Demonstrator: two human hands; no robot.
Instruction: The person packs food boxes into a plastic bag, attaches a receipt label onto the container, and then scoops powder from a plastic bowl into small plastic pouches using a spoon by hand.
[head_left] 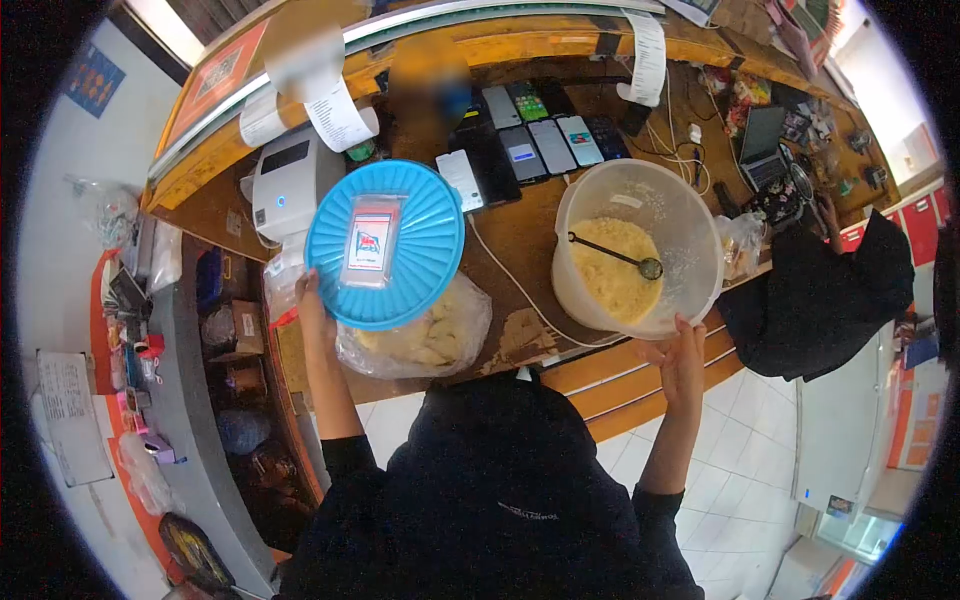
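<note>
My left hand grips the left edge of a round blue lid, which has radiating ridges. Flat on the lid lies a clear packet with a red and blue print, perhaps small plastic bags. Partly under the lid, a clear plastic bag of pale yellow pieces rests at the counter's edge. My right hand holds the near rim of a translucent plastic tub, tilted toward me. Inside it are yellowish crumbs or grains and a dark long-handled scoop.
Several phones lie on the wooden counter behind the tub and lid. A white label printer stands at left, with paper strips nearby. White cables cross the counter. At right are a laptop and another person in dark clothing.
</note>
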